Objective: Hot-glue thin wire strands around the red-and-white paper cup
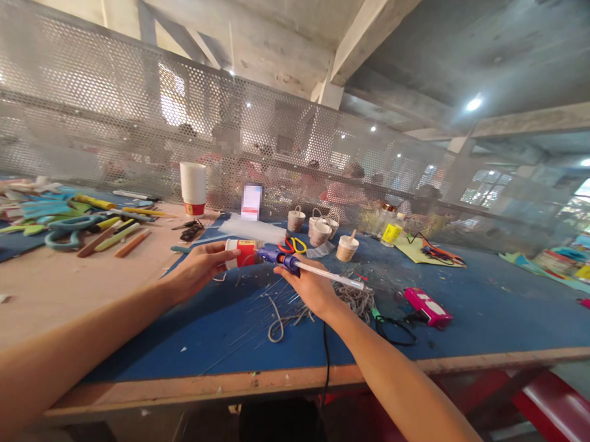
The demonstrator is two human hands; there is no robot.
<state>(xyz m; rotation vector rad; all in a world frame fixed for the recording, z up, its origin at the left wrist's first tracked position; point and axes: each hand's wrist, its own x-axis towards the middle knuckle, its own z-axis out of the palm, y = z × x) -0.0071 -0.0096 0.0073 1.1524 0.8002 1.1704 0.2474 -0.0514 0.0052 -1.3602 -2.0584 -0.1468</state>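
My left hand [200, 268] is closed around a red and white paper cup [246, 252], which lies tilted on its side in the air above the blue mat. In my right hand [312, 283] is a blue glue gun [272, 254], with a long clear glue stick [332, 273] jutting from its back. The gun's nozzle end meets or nearly meets the cup; I cannot tell which. Beneath my right hand lies a tangle of grey cord [357, 300], and a loose loop of cord [277, 324] rests nearer the table edge. Red and yellow scissors [294, 246] lie just beyond the gun.
Several small cord-wrapped buckets [320, 232] stand behind, near a stack of paper cups [193, 187] and a phone [251, 201]. Tools, including teal-handled scissors [64, 234], crowd the left. A pink box [427, 307] and yellow-labelled bottle [392, 232] sit right. A perforated screen [133, 123] closes the back.
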